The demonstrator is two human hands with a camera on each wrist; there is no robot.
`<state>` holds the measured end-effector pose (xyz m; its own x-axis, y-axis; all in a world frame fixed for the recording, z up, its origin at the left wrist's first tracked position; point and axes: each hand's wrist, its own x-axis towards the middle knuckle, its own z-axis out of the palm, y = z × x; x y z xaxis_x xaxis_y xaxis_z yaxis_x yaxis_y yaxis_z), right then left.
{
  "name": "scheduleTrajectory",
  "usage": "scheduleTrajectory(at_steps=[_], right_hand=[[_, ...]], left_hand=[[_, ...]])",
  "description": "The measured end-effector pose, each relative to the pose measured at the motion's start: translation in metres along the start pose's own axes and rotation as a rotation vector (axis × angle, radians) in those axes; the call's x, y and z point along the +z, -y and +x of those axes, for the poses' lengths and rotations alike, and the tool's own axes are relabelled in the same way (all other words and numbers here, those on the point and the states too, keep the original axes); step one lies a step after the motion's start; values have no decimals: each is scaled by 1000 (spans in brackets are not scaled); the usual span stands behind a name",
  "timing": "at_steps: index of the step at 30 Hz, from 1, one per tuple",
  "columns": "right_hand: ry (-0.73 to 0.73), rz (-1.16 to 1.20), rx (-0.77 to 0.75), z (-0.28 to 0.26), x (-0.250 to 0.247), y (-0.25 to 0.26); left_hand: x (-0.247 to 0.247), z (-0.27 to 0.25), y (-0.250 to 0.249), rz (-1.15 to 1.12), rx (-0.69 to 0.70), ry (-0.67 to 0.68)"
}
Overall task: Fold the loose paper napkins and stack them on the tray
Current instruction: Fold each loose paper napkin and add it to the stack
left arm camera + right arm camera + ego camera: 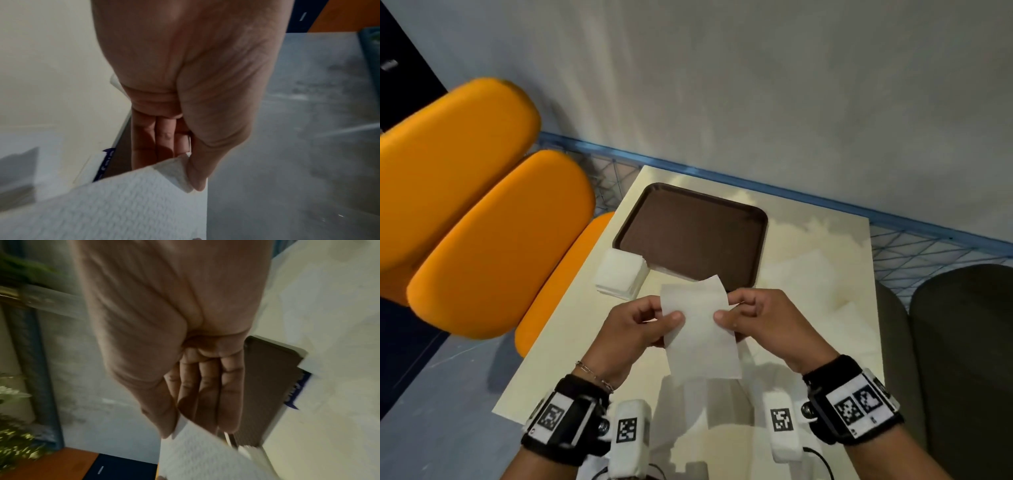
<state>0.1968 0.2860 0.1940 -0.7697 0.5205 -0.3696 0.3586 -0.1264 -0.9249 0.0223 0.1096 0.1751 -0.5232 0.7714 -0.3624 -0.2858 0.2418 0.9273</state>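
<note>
A white paper napkin (698, 329) hangs above the cream table, held by both hands. My left hand (640, 325) pinches its left edge between thumb and fingers; in the left wrist view the thumb presses a folded corner of the napkin (174, 173). My right hand (753, 318) pinches the right edge, and the right wrist view shows the napkin (197, 456) caught between thumb and fingers. The brown tray (691, 236) lies just beyond the hands with nothing on it. More loose white napkins (815, 284) lie spread on the table to the right.
A stack of white napkins (619, 274) in a clear wrapper sits at the tray's near left corner. Orange seats (482, 212) stand left of the table (571, 329), a dark seat (962, 342) right. A grey wall rises behind the tray.
</note>
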Motion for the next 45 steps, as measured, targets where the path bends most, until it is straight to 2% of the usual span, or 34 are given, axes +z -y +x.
scheduleTrajectory(at_steps=[7, 11, 18, 24, 29, 33, 40, 45], right_hand=[[-15, -114, -172, -22, 18, 65], [-51, -153, -200, -27, 29, 89], [-180, -70, -178, -24, 49, 94], [-325, -11, -196, -22, 64, 90], [-361, -142, -308, -29, 67, 90], [-346, -246, -324, -34, 68, 92], [-398, -646, -510, -34, 64, 93], [-365, -797, -520, -30, 60, 94]], left_hand=[[-23, -7, -51, 4, 137, 76], [-37, -4, -68, -4, 184, 93], [-49, -3, -80, -52, 191, 55], [-56, -2, -70, -6, 270, -17], [-63, -5, -64, 64, 297, 29], [-69, -7, -64, 104, 316, 58], [-64, -13, -66, 257, 405, -6], [-62, -15, -65, 350, 453, -54]])
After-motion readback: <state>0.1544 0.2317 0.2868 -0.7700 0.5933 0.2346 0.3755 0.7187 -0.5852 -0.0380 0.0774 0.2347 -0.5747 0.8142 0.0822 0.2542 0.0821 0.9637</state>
